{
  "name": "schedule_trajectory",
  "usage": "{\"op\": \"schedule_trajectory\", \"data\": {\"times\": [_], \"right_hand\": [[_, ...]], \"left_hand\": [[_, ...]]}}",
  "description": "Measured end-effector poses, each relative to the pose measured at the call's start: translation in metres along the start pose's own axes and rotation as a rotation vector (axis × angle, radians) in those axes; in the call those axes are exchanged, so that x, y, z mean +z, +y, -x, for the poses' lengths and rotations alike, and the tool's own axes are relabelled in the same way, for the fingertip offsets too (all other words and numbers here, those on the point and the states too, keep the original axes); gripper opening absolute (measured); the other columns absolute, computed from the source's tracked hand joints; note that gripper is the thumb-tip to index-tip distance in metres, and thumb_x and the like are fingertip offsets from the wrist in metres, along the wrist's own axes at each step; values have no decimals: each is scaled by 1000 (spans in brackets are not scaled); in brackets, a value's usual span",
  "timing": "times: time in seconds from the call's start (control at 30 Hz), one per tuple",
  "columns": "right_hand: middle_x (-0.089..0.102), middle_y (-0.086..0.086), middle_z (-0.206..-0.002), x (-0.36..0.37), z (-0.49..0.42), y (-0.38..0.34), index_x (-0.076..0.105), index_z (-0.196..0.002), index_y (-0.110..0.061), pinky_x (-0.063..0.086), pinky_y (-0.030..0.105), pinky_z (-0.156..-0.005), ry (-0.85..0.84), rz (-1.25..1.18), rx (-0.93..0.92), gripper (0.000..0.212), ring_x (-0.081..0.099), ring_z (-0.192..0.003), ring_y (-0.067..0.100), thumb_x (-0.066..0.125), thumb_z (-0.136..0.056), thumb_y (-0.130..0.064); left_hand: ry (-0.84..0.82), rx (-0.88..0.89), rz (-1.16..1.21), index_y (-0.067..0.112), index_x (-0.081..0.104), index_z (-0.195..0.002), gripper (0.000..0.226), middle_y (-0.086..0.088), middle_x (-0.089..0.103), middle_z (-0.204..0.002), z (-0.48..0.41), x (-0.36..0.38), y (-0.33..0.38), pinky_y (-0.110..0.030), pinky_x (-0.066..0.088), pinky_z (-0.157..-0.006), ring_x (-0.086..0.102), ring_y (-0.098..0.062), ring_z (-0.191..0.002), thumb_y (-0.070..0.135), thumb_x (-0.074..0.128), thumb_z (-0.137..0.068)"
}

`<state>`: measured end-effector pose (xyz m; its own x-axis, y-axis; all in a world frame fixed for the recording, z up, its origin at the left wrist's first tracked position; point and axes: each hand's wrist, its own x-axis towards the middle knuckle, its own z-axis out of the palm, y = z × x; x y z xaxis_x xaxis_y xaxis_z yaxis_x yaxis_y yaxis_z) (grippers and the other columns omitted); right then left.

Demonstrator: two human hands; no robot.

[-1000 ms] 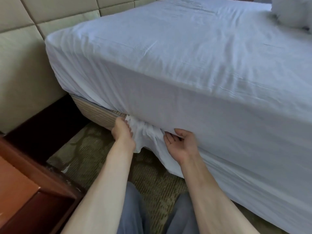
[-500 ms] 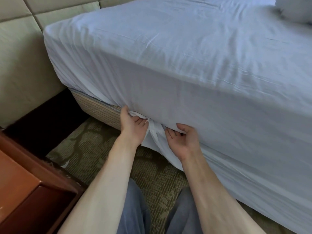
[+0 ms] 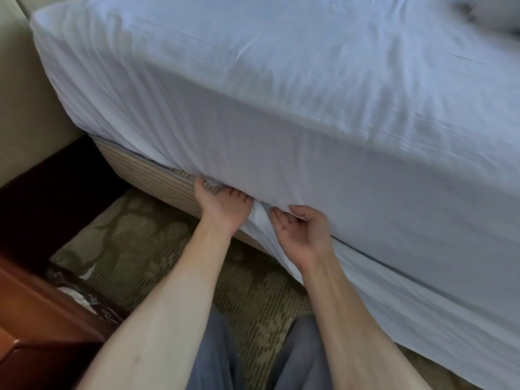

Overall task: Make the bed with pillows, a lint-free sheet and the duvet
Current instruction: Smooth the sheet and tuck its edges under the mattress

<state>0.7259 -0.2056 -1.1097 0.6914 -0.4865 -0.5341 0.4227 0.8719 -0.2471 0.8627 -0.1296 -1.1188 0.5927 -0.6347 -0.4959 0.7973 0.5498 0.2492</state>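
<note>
A pale blue-white sheet (image 3: 309, 94) covers the mattress and drapes down its near side. At the mattress's lower edge, close to the head corner, my left hand (image 3: 222, 205) lies palm up with its fingers pushed under the mattress, pressing bunched sheet in. Just to its right my right hand (image 3: 302, 233) is also palm up, its fingers loosely bent against the underside of the edge and its thumb on the sheet. A fold of sheet hangs between the two hands. A white pillow (image 3: 491, 9) shows blurred at the top right. No duvet is in view.
The striped beige bed base (image 3: 146, 175) is bare left of my hands. A padded beige headboard (image 3: 25, 108) stands at left, and a red-brown nightstand (image 3: 36, 319) fills the lower left. I kneel on patterned carpet (image 3: 168, 263).
My left hand turned palm up and pushed the hanging bunch of sheet under the mattress, so less cloth hangs loose. My right hand stayed at the edge.
</note>
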Motion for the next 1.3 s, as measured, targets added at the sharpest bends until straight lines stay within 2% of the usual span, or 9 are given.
{"op": "schedule_trajectory", "data": {"times": [0.2,0.27,0.33,0.37,0.47,0.57,0.83,1.1,1.3], "right_hand": [[63,21,-133,5,6,-4,59,-133,1,46,45,-112,26,45,22,49,63,-122,35,51,-86,10],[64,21,-131,8,7,-4,63,-124,0,47,46,-111,30,37,28,40,63,-121,36,50,-87,9],[64,20,-131,9,7,-3,64,-120,-1,45,45,-112,40,33,24,37,63,-121,35,50,-87,8],[64,20,-131,8,8,-2,63,-122,-1,45,44,-113,42,36,22,38,63,-121,34,50,-87,7],[64,20,-131,7,10,1,62,-127,-2,45,42,-113,44,58,2,42,64,-121,33,51,-87,7],[65,21,-130,6,12,1,65,-119,-1,46,39,-113,47,130,-17,34,65,-120,32,52,-88,6],[67,20,-126,7,9,5,67,-117,-1,46,43,-112,-9,41,-68,36,63,-122,32,51,-86,8],[66,21,-128,6,3,1,66,-116,1,45,45,-113,29,51,-43,35,63,-122,36,50,-86,9],[63,20,-133,8,4,0,63,-114,0,43,45,-115,45,43,-34,30,63,-122,34,48,-88,7]], "left_hand": [[114,77,-213,7,44,-150,76,-19,60,-135,15,12,4,-44,44,-113,59,-30,-121,58,58,-95],[235,167,-406,7,50,-144,62,-11,64,-123,22,11,-1,-32,54,-95,63,-19,-106,50,55,-100],[329,221,-554,13,58,-130,45,-2,65,-104,27,9,-5,-24,47,-68,61,-11,-89,47,50,-102],[341,216,-580,15,58,-128,42,0,64,-99,28,9,-6,-23,43,-65,60,-10,-86,46,49,-103],[245,127,-467,7,50,-144,61,-7,64,-113,27,10,-5,-29,50,-93,62,-17,-103,50,51,-102],[114,54,-309,8,37,-155,79,-14,52,-146,26,13,-9,-39,35,-120,53,-26,-133,58,53,-97],[-68,2,53,15,52,-144,81,-20,60,-137,-1,12,-19,-57,41,-112,58,-41,-125,71,56,-86],[-134,-112,97,17,54,-144,82,-21,59,-140,-14,11,-15,-60,38,-112,55,-45,-128,72,58,-84],[162,-67,-11,-1,34,-154,68,-24,46,-151,8,7,31,-54,35,-119,45,-40,-140,43,46,-104]]}}
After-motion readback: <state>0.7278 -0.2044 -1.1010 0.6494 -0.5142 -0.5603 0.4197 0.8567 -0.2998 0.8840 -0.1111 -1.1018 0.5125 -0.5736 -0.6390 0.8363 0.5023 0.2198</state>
